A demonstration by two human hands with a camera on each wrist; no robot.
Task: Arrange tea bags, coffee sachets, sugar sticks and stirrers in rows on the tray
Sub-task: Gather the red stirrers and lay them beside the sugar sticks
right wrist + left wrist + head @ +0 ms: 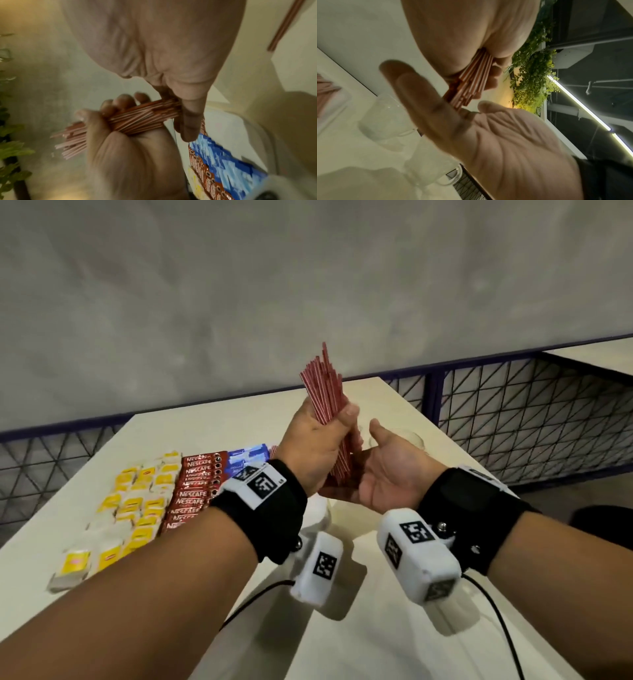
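On the white tabletop (205,426) lie yellow paper tea bags (137,508), then red coffee sachets (195,491), then blue sugar sticks (246,457), all in rows. The left hand (315,446) squeezes a bunch of thin red plastic stirrers (322,392) in the air, their bottom ends on the flat, open right hand (387,474). I think the ends are being tapped even; next, lay the stirrers beside the blue sticks.

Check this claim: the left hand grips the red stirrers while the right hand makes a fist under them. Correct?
Wrong: the right hand is open, palm under the stirrers, not a fist, as the head view shows. The left hand does grip them.
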